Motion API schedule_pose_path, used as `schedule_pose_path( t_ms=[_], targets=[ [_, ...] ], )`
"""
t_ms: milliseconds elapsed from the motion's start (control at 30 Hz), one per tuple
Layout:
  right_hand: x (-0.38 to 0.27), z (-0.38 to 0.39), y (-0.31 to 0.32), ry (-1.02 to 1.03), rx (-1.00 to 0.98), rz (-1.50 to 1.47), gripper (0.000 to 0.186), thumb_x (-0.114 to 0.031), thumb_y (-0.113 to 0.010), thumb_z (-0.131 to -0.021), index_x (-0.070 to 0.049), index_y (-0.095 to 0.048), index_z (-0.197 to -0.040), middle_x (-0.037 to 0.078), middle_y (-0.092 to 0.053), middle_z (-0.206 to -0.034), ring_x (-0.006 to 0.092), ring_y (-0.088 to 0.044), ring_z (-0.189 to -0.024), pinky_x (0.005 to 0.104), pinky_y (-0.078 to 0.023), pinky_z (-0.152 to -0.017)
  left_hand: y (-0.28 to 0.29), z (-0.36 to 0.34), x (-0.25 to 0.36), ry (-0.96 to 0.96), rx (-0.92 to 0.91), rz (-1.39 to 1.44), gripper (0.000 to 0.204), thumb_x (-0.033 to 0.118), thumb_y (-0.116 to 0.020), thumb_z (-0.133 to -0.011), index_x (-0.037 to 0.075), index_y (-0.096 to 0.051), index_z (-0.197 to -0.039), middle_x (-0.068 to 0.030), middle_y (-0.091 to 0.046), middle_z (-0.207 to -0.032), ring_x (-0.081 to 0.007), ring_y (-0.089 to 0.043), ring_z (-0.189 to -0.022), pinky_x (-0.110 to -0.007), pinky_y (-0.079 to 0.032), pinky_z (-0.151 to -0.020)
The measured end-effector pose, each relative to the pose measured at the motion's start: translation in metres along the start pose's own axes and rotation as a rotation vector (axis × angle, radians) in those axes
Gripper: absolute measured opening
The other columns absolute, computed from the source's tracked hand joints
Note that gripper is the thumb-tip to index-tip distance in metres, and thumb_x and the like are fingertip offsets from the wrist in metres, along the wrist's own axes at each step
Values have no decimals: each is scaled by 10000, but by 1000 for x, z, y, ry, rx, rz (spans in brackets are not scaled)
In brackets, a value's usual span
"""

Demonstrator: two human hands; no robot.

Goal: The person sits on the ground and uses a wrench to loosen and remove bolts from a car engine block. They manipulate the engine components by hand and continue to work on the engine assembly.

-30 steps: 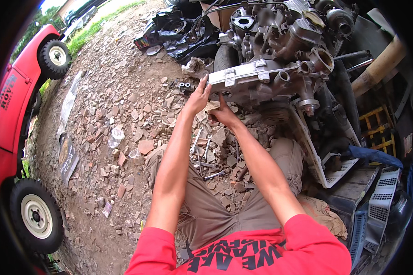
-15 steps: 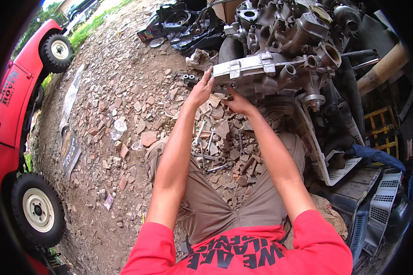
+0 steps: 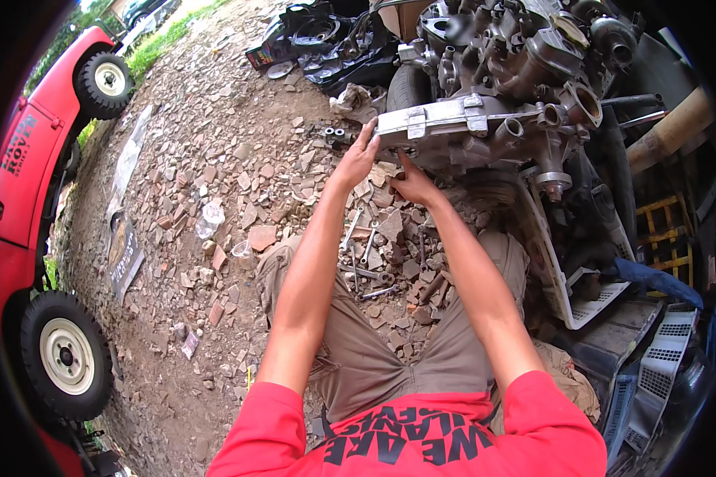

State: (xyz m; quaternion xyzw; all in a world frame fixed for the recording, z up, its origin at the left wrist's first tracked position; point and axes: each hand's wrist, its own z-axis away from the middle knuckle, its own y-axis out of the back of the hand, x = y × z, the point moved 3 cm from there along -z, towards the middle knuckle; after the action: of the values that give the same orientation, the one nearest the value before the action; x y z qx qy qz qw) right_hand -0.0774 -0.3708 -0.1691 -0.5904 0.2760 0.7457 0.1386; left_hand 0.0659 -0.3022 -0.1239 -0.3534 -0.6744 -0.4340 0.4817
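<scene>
A greasy metal engine (image 3: 453,147) stands before me, with a pale flat cover (image 3: 429,119) along its near upper edge. My left hand (image 3: 356,163) lies against the left end of that cover, fingers stretched out along it. Under the casing's near edge, my right hand (image 3: 414,184) reaches up with the index finger extended and the thumb apart. That fingertip touches the underside near a small hole; the other fingers are partly hidden. Several wrenches lie between my legs on the broken stones, among them a combination wrench (image 3: 352,228).
A white plastic crate (image 3: 561,290) stands right of my knee, near a yellow crate (image 3: 667,238) and a thick pipe (image 3: 672,127). Black plastic bags (image 3: 350,56) with parts lie at the back. A red vehicle (image 3: 28,167) stands far left. Rubble (image 3: 247,167) covers the ground.
The whole view has shifted slightly, so the engine appears a little further right and lower. Both hands keep nearly the same places on it.
</scene>
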Motion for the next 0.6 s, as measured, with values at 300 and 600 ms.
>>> schedule_pose_path(
  t_ms=[300, 600],
  targets=[
    [16, -16, -13, 29, -97, 32, 1028, -74, -588, -924, -135, 270, -1488, 123, -630, -788, 161, -594, -649, 326, -557, -559, -5, 0, -3, 24, 34, -174, 520, 294, -390, -1050, 150, -254, -1531, -193, -334, -1532, -282, -310, -1423, -350, -267, -1138],
    [18, -14, -5, 40, -90, 155, 988, -117, -605, -916, -85, 175, -1520, 132, -629, -765, 166, -591, -602, 327, -528, -557, -6, -3, -2, 10, 49, -150, 523, 309, -409, -1035, 178, -272, -1522, -188, -299, -1551, -318, -270, -1447, -360, -267, -1150]
  ],
)
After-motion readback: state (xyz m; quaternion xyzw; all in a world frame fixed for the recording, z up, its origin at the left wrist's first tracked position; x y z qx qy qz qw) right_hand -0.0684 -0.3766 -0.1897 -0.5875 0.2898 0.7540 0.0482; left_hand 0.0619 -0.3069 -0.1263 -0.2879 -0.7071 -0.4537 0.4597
